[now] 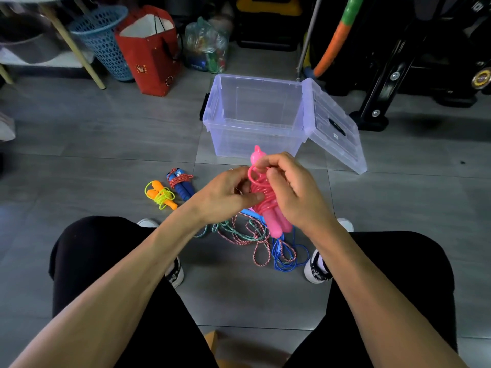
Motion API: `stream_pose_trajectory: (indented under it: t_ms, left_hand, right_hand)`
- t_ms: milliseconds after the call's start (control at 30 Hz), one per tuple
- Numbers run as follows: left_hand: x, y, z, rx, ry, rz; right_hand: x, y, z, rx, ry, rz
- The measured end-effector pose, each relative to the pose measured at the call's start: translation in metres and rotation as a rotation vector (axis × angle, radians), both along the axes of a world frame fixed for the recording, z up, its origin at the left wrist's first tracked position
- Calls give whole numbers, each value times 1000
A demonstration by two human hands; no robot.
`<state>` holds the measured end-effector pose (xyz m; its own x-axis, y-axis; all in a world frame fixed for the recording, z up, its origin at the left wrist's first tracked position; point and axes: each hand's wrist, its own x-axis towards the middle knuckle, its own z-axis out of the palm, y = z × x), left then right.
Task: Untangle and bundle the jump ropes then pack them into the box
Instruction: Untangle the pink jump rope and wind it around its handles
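Note:
A pink jump rope, its cord coiled round its two pink handles, is held upright between my hands above the floor. My left hand pinches the coils from the left. My right hand grips the cord near the top of the handles. The clear plastic box stands open just beyond, nothing inside, its lid leaning at its right side. On the floor to the left lie a bundled orange-handled rope with yellow cord and a bundled blue-handled rope with red cord.
Loose tangled ropes, red-white, green and blue, lie on the tiles between my feet. A red bag, a blue basket and a plastic bag stand at the back. Black equipment fills the right rear.

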<state>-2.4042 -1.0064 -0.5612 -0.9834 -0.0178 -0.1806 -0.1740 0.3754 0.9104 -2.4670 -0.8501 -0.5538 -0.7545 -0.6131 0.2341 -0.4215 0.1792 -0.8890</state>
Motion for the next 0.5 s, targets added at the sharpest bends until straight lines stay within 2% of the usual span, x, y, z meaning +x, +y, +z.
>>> stream_pose_trajectory:
  t_ms: [167,300,433,500]
  left_hand:
    - [2,-3,-2,-112,20,45]
    - [5,-3,1,-225,54,53]
    - [6,-2,-1,-221,70,129]
    - [5,-1,-1,-194,85,156]
  right_hand:
    - [-1,6,-2,106,127,109]
    - [-7,7,-6,95,255,156]
    - [-1,6,-15,56,284,25]
    - [2,3,-21,21,417,-21]
